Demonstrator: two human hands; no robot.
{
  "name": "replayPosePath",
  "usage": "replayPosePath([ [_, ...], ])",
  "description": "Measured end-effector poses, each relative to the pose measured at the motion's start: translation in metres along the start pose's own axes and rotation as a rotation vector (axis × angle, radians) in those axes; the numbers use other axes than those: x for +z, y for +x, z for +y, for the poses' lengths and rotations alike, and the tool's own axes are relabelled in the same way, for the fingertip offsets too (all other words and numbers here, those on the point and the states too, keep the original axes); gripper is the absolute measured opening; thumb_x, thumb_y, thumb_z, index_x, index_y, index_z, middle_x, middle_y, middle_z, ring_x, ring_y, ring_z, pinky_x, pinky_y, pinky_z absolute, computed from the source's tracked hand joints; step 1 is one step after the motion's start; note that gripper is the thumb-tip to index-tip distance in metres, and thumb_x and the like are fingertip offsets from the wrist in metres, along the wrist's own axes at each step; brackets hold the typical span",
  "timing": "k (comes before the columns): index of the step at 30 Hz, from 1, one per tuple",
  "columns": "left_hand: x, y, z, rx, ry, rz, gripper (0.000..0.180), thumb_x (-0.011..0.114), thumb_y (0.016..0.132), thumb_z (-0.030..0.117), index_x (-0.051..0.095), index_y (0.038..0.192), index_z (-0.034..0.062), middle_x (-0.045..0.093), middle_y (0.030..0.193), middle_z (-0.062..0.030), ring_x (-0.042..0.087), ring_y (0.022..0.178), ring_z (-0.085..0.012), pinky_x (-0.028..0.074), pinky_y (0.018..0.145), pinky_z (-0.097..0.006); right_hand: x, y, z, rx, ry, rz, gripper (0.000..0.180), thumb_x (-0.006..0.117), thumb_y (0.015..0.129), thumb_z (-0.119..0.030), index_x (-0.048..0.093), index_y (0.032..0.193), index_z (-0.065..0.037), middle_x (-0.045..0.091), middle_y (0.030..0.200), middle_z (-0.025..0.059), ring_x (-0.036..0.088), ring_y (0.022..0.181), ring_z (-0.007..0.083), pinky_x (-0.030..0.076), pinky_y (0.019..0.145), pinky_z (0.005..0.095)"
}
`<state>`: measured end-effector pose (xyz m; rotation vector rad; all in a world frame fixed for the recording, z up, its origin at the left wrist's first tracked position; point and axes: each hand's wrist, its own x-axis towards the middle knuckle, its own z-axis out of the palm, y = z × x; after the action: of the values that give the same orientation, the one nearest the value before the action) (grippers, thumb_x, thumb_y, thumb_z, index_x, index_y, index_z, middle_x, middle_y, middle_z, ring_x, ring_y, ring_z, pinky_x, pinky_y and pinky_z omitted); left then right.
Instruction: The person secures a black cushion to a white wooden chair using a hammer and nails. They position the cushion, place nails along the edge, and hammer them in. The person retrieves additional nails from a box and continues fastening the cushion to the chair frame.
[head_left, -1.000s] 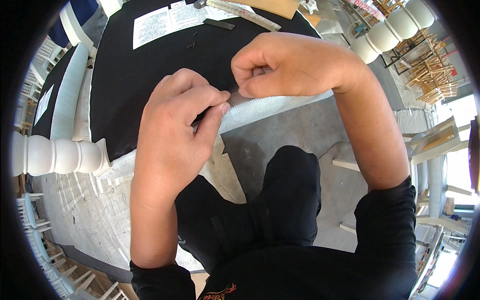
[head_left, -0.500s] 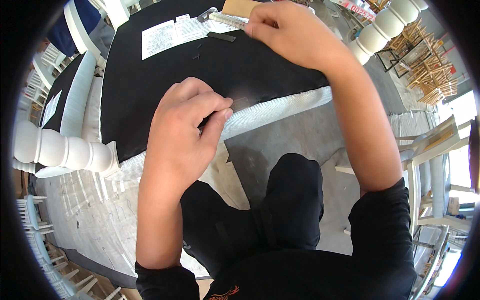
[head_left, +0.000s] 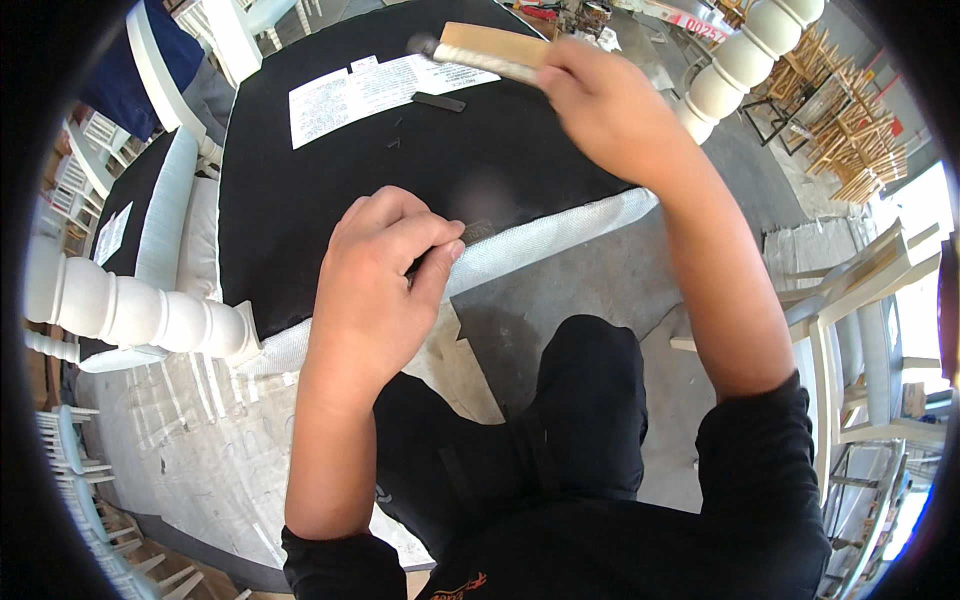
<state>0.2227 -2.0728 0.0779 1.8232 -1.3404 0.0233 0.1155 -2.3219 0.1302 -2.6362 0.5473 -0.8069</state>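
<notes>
My right hand (head_left: 610, 105) is closed round the pale wrapped handle of a hammer (head_left: 490, 65). Its head, blurred by motion, hangs over the far part of an upturned chair seat (head_left: 300, 220) covered in black cloth. At the near edge of this seat, my left hand (head_left: 385, 270) has thumb and forefinger pinched together. A faint see-through patch (head_left: 482, 230) shows beside the fingertips; whether they hold it cannot be made out. White printed sheets (head_left: 345, 100) lie on the black cloth, with a dark flat strip (head_left: 438, 102) and tiny black bits (head_left: 393, 143) nearby.
White turned chair legs (head_left: 150, 310) stick out at the left and far right (head_left: 745, 65). Behind the hammer is a tan flat piece (head_left: 490, 40). Another upturned seat (head_left: 140, 220) stands at the left, a pale chair frame (head_left: 825, 350) at the right. Wooden frames (head_left: 830, 130) are stacked farther back.
The hammer and my right hand have shifted to the right and nearer, and the hammer's head has become blurred. My left hand keeps its pinch at the seat edge. The view has shifted slightly.
</notes>
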Motion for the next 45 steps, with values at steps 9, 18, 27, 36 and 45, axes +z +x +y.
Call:
replayPosePath([
  [9, 0.005, 0.0, -0.002, 0.082, -0.009, 0.054, 0.012, 0.085, 0.087, 0.002, 0.082, 0.098, 0.0053, 0.069, 0.094, -0.0076, 0.066, 0.091, -0.0304, 0.054, 0.087, -0.043, -0.054, -0.141, -0.007, 0.404, 0.964, -0.361, 0.034, 0.06, 0.117, -0.029, 0.065, 0.131, 0.001, 0.048, 0.069, -0.0065, 0.04, 0.056, 0.0032, 0.031, 0.055, 0.024],
  [18, 0.005, 0.0, -0.005, 0.098, -0.002, 0.051, 0.012, 0.085, 0.086, 0.002, 0.08, 0.097, 0.0049, 0.068, 0.094, -0.0077, 0.066, 0.09, -0.031, 0.054, 0.087, -0.044, -0.056, -0.157, -0.025, -0.026, 0.229, -0.182, 0.031, 0.072, 0.106, -0.007, 0.068, 0.135, 0.003, 0.075, 0.095, 0.0206, 0.076, 0.079, 0.0339, 0.059, 0.075, 0.0397],
  [27, 0.003, -0.001, -0.005, 0.097, 0.029, 0.034, 0.013, 0.084, 0.087, 0.0, 0.08, 0.099, 0.0039, 0.068, 0.096, -0.009, 0.066, 0.09, -0.0301, 0.053, 0.084, -0.042, -0.049, -0.15, -0.029, -0.036, 0.225, -0.178, 0.034, 0.073, 0.105, -0.007, 0.069, 0.137, 0.003, 0.077, 0.103, 0.0236, 0.078, 0.086, 0.0375, 0.06, 0.077, 0.0405],
  [36, 0.006, 0.0, -0.008, 0.126, 0.022, 0.053, 0.011, 0.083, 0.088, 0.001, 0.078, 0.097, 0.0045, 0.067, 0.094, -0.0084, 0.065, 0.089, -0.0315, 0.052, 0.083, -0.044, -0.037, -0.156, -0.024, -0.101, 0.21, -0.103, 0.037, 0.074, 0.105, -0.008, 0.069, 0.139, 0.002, 0.077, 0.103, 0.0231, 0.079, 0.085, 0.0364, 0.06, 0.076, 0.0386],
  [45, 0.004, 0.0, -0.01, 0.151, 0.053, 0.043, 0.017, 0.083, 0.086, -0.005, 0.08, 0.102, 0.0011, 0.068, 0.095, -0.0105, 0.069, 0.088, -0.0253, 0.053, 0.077, -0.036, -0.03, -0.161, -0.02, -0.143, 0.173, -0.067, 0.037, 0.073, 0.104, -0.005, 0.068, 0.14, 0.005, 0.076, 0.101, 0.0222, 0.077, 0.08, 0.0337, 0.06, 0.074, 0.0379],
])
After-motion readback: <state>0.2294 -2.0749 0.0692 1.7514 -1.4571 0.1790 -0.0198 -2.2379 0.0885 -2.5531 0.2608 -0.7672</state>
